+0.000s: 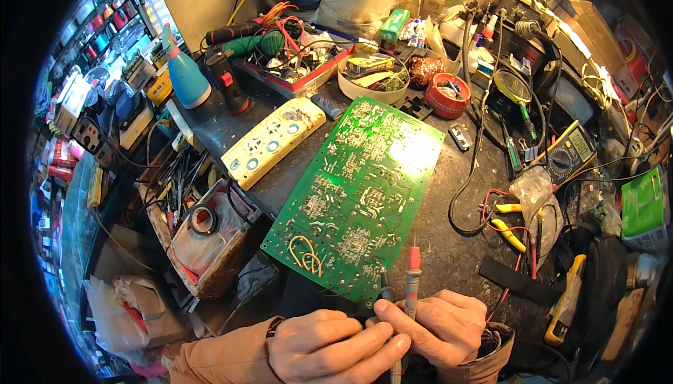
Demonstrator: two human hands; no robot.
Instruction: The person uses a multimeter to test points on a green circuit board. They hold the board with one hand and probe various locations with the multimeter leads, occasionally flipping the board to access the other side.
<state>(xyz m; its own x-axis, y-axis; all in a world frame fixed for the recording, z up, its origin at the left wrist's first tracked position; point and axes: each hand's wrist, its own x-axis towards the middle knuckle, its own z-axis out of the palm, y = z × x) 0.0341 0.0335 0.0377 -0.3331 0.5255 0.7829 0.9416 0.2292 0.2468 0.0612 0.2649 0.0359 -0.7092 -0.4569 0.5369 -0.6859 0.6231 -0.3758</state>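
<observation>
So the green circuit board (350, 194) is lying at an angle on the desk (456, 265), solder side facing up, with its near corner sitting just beyond the hands. The right hand (445, 328) is gripping the red-tipped test probe (413, 265), which is pointing away from the body. The left hand (336, 349) is curling in close against the right; can't tell if it's actually pinching anything.

Handling tip: I'd be keeping fingers well behind the bare metal, bracing the wrists, and making sure a tip isn't bridging neighbouring joints.

Hard to see: fingers are covering most of the black test probe (386, 290), so who knows which hand is holding it. Glare is washing out the board's upper right, and I'm not managing to trace either probe's lead to the multimeter (569, 152).
</observation>
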